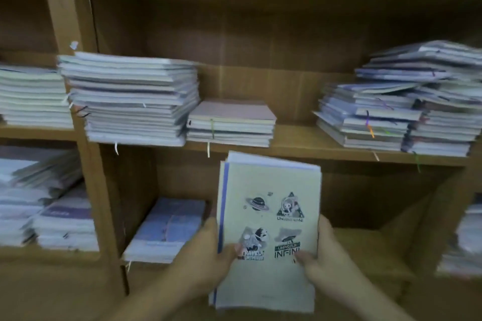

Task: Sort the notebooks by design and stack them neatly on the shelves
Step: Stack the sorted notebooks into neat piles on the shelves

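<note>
Held notebooks [268, 232] — lower cover text blurred, thumb-covered

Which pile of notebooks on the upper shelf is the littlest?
The pink-topped pile in the middle. It is much lower than the tall stack on its left and the messy stacks on the right.

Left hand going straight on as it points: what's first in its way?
Probably nothing near: left hand, gripping the notebooks, points into the lower compartment, right of the purple stack. Depth unclear.

Short stack [230, 124] beside tall stack [130, 98] on shelf [294, 139], notebooks [270, 219] seemingly before
</note>
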